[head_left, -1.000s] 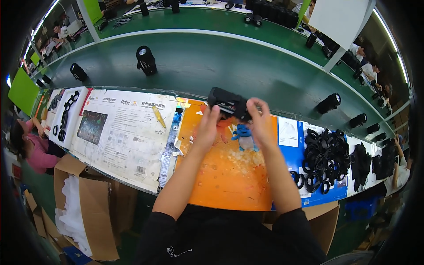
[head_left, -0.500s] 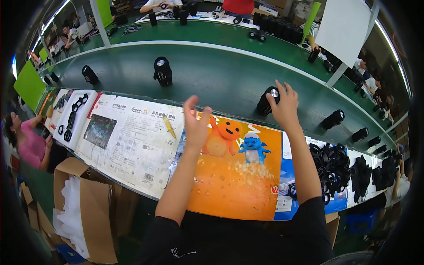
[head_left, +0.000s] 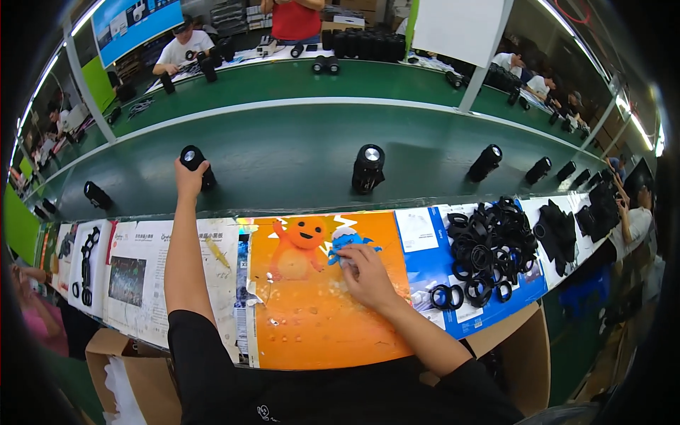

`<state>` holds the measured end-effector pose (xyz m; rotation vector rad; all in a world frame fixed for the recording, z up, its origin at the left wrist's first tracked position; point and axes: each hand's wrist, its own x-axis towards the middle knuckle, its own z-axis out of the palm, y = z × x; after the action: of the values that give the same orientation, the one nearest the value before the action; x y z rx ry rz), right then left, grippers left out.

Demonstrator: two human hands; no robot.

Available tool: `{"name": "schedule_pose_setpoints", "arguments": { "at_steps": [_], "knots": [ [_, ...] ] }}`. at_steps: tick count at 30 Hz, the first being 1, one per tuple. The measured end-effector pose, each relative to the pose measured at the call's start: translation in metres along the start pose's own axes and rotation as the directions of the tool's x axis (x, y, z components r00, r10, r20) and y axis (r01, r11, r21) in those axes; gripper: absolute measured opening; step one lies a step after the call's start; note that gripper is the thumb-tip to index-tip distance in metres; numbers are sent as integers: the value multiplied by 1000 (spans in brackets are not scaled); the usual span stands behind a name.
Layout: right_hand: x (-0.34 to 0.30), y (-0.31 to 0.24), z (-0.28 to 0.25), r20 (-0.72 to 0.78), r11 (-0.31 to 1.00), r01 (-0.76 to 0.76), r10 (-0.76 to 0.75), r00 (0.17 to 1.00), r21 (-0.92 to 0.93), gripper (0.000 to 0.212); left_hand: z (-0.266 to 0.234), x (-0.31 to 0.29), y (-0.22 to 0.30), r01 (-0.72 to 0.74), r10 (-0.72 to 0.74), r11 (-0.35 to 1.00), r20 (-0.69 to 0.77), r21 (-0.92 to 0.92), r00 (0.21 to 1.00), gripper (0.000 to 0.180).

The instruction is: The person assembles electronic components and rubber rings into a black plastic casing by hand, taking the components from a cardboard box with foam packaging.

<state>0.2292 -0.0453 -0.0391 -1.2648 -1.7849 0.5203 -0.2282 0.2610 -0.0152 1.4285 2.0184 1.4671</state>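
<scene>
On the green belt at left, my left hand (head_left: pixel 190 180) is closed around a black cylinder (head_left: pixel 192 156) with a silver disc in its top, which looks like a small portable speaker. The hand's arm is stretched far forward. Over the orange printed board (head_left: pixel 326 322), my right hand (head_left: pixel 366 275) has thumb and fingertips pinched together. Whatever may be between those fingertips is too small to make out. A second such cylinder (head_left: pixel 368 170) stands upright on the belt, beyond the right hand and apart from it.
Black rings (head_left: pixel 489 244) lie heaped on a blue printed board at right, with black pieces (head_left: pixel 556 234) beyond. More cylinders, one a black cylinder (head_left: pixel 485 163), stand along the belt. A white tray (head_left: pixel 99 294) lies at left, open cartons (head_left: pixel 145 368) below. Co-workers sit across the belt.
My left hand has reached forward onto a cylinder on the belt. My right hand has come away from beside another cylinder, back over the orange board, its fingers now pinched. The view has turned right.
</scene>
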Motion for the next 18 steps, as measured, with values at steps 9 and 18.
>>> {"name": "schedule_pose_setpoints", "arguments": {
  "at_steps": [9,18],
  "knots": [
    [4,-4,-4,-98,990,123,-129,987,-68,42,-2,-109,82,99,-84,920,58,-379,995,67],
    [5,-17,7,-193,969,245,-234,953,37,93,26,-336,172,418,-20,641,530,-644,847,68]
  ]
}}
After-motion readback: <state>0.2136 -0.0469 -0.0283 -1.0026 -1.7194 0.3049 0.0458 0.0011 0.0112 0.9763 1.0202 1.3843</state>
